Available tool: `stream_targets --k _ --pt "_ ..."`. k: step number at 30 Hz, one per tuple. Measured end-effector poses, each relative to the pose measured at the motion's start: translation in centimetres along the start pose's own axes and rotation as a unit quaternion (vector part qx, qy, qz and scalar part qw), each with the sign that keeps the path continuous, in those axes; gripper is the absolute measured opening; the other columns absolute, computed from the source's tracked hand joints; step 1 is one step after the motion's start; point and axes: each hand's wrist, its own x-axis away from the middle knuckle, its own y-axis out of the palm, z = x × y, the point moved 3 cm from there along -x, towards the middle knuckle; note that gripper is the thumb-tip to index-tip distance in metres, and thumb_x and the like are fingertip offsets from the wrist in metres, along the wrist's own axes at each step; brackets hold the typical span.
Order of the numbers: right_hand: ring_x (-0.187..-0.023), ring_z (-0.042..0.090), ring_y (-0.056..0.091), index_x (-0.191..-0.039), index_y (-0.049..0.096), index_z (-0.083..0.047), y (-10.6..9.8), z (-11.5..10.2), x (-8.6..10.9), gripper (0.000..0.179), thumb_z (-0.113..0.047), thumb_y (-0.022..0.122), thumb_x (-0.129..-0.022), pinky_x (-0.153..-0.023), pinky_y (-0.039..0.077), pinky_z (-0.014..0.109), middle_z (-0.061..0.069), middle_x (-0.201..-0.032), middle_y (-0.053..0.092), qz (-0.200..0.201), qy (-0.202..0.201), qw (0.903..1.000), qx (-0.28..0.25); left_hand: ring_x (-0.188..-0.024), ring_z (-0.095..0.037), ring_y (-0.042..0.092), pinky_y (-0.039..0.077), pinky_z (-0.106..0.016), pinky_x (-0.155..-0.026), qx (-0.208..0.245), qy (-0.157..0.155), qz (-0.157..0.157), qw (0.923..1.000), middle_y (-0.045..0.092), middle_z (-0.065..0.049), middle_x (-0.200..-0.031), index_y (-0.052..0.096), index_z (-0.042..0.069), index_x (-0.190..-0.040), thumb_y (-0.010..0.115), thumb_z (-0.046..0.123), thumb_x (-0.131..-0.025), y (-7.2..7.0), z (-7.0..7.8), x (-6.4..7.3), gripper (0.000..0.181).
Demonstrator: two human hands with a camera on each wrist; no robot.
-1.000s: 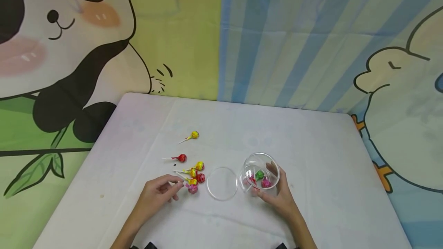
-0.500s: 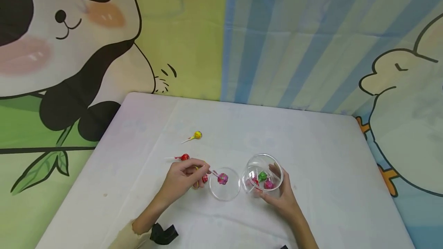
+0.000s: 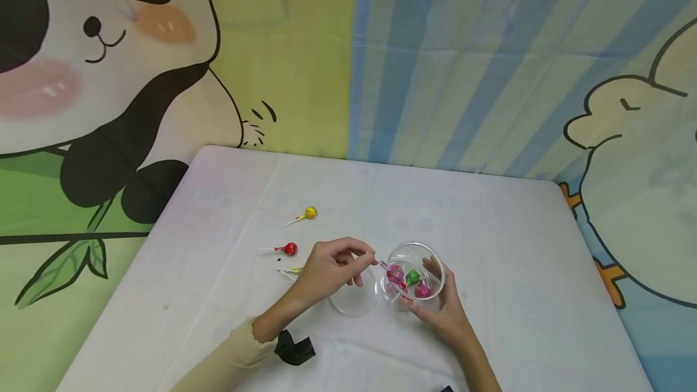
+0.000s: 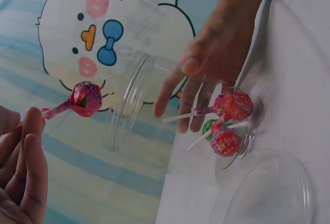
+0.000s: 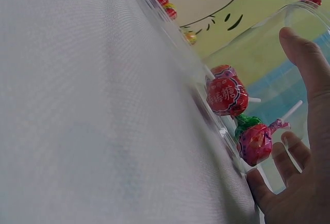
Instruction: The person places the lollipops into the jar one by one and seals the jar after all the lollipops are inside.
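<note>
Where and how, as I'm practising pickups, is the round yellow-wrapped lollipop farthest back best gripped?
Pinch the yellow lollipop by its thin white stick, probably from the person's left: it lies on its side, stick pointing left and nearward, while the round head may roll.

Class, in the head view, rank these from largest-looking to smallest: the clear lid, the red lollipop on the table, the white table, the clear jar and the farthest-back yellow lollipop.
1. White table
2. Clear jar
3. Clear lid, partly hidden
4. Red lollipop and yellow lollipop: too alike to rank
</note>
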Motion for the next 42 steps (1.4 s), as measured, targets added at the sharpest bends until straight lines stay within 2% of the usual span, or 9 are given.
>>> stream_targets --k 8,18,23,26,31,36,38,40,42 --pt "-0.14 0.003 0.03 -0.151 0.023 -0.014 -0.1 0.1 0.1 0.099 -0.006 0.083 -0.072 -0.107 0.018 0.002 0.008 -0.15 0.038 -0.003 0.001 1.0 0.003 -0.054 -0.016 0.065 0.048 -0.024 -0.05 -0.012 0.002 -0.026 0.9996 0.071 0.001 -0.071 0.07 0.021 -0.099 0.067 0.03 -0.092 2.2 -0.8 -0.8 0.012" --pt "-0.137 -0.004 0.03 -0.15 0.024 -0.018 -0.2 0.0 0.0 0.098 -0.008 0.083 -0.073 -0.105 0.018 0.001 0.008 -0.15 0.039 0.001 -0.001 0.9999 0.015 -0.054 -0.002 0.063 0.037 -0.018 -0.045 -0.021 0.021 -0.06 0.9977 0.075 -0.005 -0.089 0.071 0.01 -0.103 0.065 0.026 -0.093 3.6 -1.0 -1.0 0.02" --pt "-0.137 -0.004 0.029 -0.151 0.024 -0.02 -0.2 0.3 0.0 0.099 -0.006 0.083 -0.072 -0.105 0.019 0.002 0.01 -0.149 0.038 0.0 -0.006 0.9999 0.011 -0.053 -0.001 0.063 0.043 -0.019 -0.047 -0.02 0.028 -0.063 0.9975 0.076 -0.002 -0.092 0.073 0.012 -0.103 0.067 0.026 -0.092 4.0 -1.0 -1.0 0.019" --pt "-0.138 -0.003 0.029 -0.151 0.024 -0.018 -0.2 0.4 0.0 0.099 -0.005 0.082 -0.073 -0.106 0.02 0.002 0.011 -0.149 0.038 -0.003 -0.013 0.9999 0.007 -0.053 -0.001 0.064 0.046 -0.02 -0.049 -0.018 0.029 -0.066 0.9973 0.076 -0.004 -0.088 0.073 0.013 -0.104 0.067 0.027 -0.092 4.1 -1.2 -1.0 0.019" --pt "-0.137 -0.003 0.03 -0.151 0.023 -0.014 0.0 0.3 0.0 0.098 -0.005 0.082 -0.073 -0.106 0.02 0.002 0.012 -0.149 0.038 -0.005 -0.017 0.9998 0.006 -0.052 -0.001 0.063 0.04 -0.018 -0.046 -0.022 0.034 -0.066 0.997 0.074 -0.007 -0.075 0.073 0.009 -0.106 0.067 0.026 -0.092 4.1 -1.4 -0.9 0.022" --pt "-0.14 0.002 0.03 -0.151 0.022 -0.019 -0.2 0.1 0.0 0.099 -0.007 0.082 -0.073 -0.107 0.019 0.003 0.01 -0.15 0.038 -0.002 -0.013 0.9997 0.021 -0.052 -0.003 0.063 0.036 -0.017 -0.044 -0.021 0.045 -0.066 0.9966 0.074 -0.007 -0.076 0.074 0.008 -0.106 0.067 0.025 -0.092 4.3 -1.4 -1.1 0.023" --pt "-0.141 0.008 0.031 -0.151 0.022 -0.021 -0.2 0.1 0.0 0.1 -0.008 0.083 -0.073 -0.113 0.021 0.013 0.009 -0.15 0.038 -0.002 -0.008 0.9997 0.023 -0.052 -0.003 0.063 0.035 -0.017 -0.043 -0.018 0.045 -0.067 0.9965 0.075 -0.008 -0.079 0.074 0.008 -0.106 0.067 0.025 -0.092 4.4 -1.4 -1.1 0.024" --pt "-0.142 0.014 0.032 -0.152 0.021 -0.02 -0.2 0.0 0.0 0.1 -0.008 0.082 -0.073 -0.12 0.022 0.033 0.009 -0.151 0.038 -0.005 -0.007 0.9996 0.028 -0.052 -0.005 0.063 0.035 -0.017 -0.043 -0.019 0.047 -0.068 0.9964 0.075 -0.007 -0.082 0.074 0.008 -0.106 0.068 0.025 -0.091 4.5 -1.4 -1.1 0.023" --pt "-0.142 0.019 0.032 -0.151 0.021 -0.017 -0.1 0.0 0.0 0.1 -0.009 0.083 -0.072 -0.118 0.021 0.055 0.01 -0.151 0.037 -0.006 -0.005 0.9995 0.029 -0.053 -0.005 0.063 0.038 -0.017 -0.044 -0.021 0.054 -0.066 0.9961 0.075 -0.006 -0.087 0.075 0.01 -0.106 0.068 0.023 -0.091 4.6 -1.5 -1.0 0.021"
